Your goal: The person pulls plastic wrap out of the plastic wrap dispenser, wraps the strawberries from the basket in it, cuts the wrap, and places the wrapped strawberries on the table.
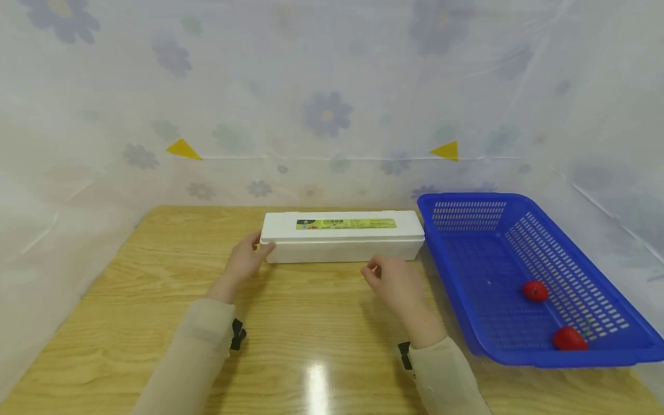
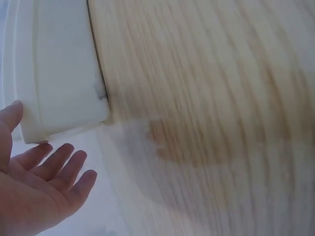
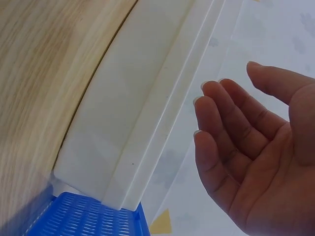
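A long white lidded box with a yellow-green label on top lies across the far part of the table, its lid down. At its left end is my left hand, thumb on the front corner and fingers along the end. In the left wrist view the fingers are spread and slightly bent, with the index fingertip right at the box's edge. My right hand hovers in front of the box's right part. The right wrist view shows its palm and loosely bent fingers apart from the box, holding nothing.
A large blue plastic basket stands at the right, close against the box's right end. Two red round items, one at mid-basket and one near the front, lie inside. A flowered sheet with yellow triangles hangs behind the wooden table.
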### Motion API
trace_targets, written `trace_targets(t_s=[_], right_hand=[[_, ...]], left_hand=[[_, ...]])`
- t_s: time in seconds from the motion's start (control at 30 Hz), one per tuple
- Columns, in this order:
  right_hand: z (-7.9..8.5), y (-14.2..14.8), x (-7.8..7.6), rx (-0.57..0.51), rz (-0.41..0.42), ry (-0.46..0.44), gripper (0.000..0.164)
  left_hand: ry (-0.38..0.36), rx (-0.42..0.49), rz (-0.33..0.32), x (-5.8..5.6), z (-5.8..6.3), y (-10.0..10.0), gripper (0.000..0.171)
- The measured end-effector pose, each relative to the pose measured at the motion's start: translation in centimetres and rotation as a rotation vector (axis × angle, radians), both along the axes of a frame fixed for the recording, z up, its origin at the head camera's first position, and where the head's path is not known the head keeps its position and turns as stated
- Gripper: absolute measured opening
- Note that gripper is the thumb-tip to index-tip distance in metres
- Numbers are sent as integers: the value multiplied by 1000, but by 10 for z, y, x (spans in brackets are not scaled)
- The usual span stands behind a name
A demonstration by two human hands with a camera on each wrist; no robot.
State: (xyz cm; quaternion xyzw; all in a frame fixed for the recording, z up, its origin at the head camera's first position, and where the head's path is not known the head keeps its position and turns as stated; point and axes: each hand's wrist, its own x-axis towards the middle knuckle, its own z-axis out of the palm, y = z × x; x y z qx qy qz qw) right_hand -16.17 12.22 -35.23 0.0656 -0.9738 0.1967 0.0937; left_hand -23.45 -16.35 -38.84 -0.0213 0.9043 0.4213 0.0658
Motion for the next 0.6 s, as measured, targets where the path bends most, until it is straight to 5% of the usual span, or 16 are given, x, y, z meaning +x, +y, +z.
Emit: trace_targets(t_s=[0.37, 0.6], right_hand=[[-13, 16, -16, -33, -124, -131, 31], [-11, 26, -23, -72, -215, -168, 33]], left_hand=[[42, 194, 111, -3, -4, -1, 71], [120, 228, 288, -10, -1, 7, 67]])
